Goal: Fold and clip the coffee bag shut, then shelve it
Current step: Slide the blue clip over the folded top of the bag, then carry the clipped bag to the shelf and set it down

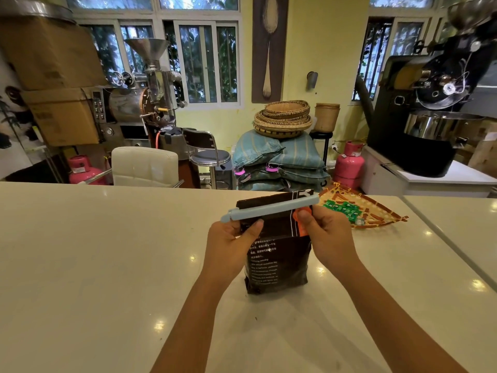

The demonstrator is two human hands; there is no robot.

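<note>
While both hands grip the top of the coffee bag [277,254], left hand [231,243] on one side and right hand [326,235] on the other, the blue clip [269,208] already sits across the fold. Looks clipped or nearly so; shelving is left. Bag stands on the table [94,251], woven tray [371,211] just beside it, nothing blocking.

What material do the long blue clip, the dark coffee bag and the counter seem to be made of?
Blue clip: probably rigid plastic, matte; it keeps a straight moulded shape.
Coffee bag: seems a glossy laminated film or foil; it creases and reflects light, and text is printed on it.
Counter: looks like polished stone or a solid-surface slab; ceiling lights mirror in it.
</note>
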